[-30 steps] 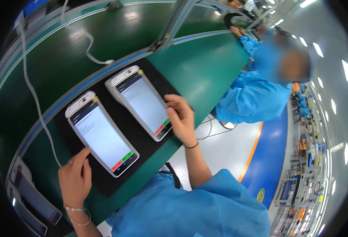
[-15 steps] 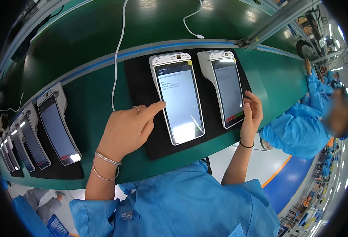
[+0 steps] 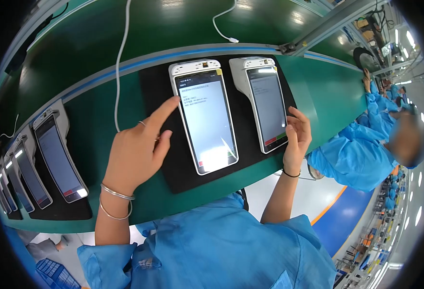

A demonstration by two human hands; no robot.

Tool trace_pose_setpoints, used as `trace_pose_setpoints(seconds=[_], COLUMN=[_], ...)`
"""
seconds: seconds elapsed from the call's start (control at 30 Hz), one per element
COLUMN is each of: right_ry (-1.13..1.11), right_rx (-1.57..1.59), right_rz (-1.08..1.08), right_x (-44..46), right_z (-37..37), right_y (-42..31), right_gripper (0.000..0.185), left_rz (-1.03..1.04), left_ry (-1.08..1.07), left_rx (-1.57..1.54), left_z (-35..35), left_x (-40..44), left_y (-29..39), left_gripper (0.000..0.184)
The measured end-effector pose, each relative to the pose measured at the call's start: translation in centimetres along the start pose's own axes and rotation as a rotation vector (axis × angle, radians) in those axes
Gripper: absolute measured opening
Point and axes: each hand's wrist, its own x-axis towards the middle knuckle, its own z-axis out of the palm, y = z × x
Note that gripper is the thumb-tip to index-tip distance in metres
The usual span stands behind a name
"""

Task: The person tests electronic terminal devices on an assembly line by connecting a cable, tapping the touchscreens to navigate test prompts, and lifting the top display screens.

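Two white handheld payment terminals lie side by side on a black mat (image 3: 175,177), screens facing up. The nearer-left payment terminal (image 3: 207,125) has a bright screen with lines of text at its top. My left hand (image 3: 136,150) is beside it, index finger stretched to its upper left edge, thumb apart, nothing held. The right-hand payment terminal (image 3: 268,106) shows a dimmer screen with red and green buttons at the bottom. My right hand (image 3: 296,140) rests at its lower right edge with fingers apart; whether the fingertips touch the casing I cannot tell.
More terminals (image 3: 60,159) stand in a row on the green bench at the left. A white cable (image 3: 120,62) runs down behind my left hand; another cable end (image 3: 232,40) lies beyond the blue-striped rail. At the right sits a person in a blue smock (image 3: 351,156).
My left index finger has moved up along the left terminal's edge, and the thumb has spread away. My right hand stays beside the right terminal. The whole view has shifted slightly.
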Motion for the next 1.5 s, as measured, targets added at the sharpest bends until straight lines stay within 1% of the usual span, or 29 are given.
trace_pose_setpoints(seconds=[0.07, 0.1, 0.2, 0.3, 0.5, 0.9, 1.0, 1.1, 1.2, 1.5], right_ry=[-0.011, -0.030, -0.057, -0.052, -0.052, -0.071, -0.067, -0.062, -0.060, -0.047], right_rx=[0.013, 0.028, 0.024, 0.026, 0.026, 0.014, 0.031, 0.022, 0.017, 0.016], right_rz=[-0.005, 0.001, -0.010, -0.006, -0.002, -0.005, -0.014, -0.011, -0.024, -0.030], right_x=[0.0, 0.1, 0.1, 0.1, 0.2, 0.0, 0.0, 0.0, -0.1, -0.1], right_z=[-0.1, -0.3, -0.6, -0.5, -0.6, -0.7, -0.7, -0.6, -0.6, -0.5], right_y=[0.3, 0.6, 0.8, 0.6, 0.5, 0.8, 0.8, 0.6, 0.6, 0.5], right_gripper=[0.041, 0.048, 0.052, 0.054, 0.054, 0.055, 0.055, 0.054, 0.054, 0.049], left_rz=[-0.051, -0.058, -0.100, -0.117, -0.140, -0.146, -0.123, -0.115, -0.138, -0.149], left_ry=[-0.019, -0.064, -0.154, -0.165, -0.209, -0.219, -0.159, -0.156, -0.210, -0.220], left_rx=[0.045, 0.098, 0.132, 0.123, 0.123, 0.119, 0.083, 0.076, 0.094, 0.107], left_z=[0.2, 0.3, 0.9, 0.6, 0.2, 0.2, 0.7, 0.6, 0.0, 0.0], left_x=[0.0, -0.1, -0.5, -0.3, 0.1, -0.1, -0.3, -0.3, -0.1, -0.2], left_y=[-0.5, -1.0, -1.9, -1.6, -1.0, -1.2, -1.7, -1.7, -1.2, -1.2], left_gripper=[0.052, 0.048, 0.042, 0.040, 0.038, 0.038, 0.039, 0.039, 0.037, 0.037])
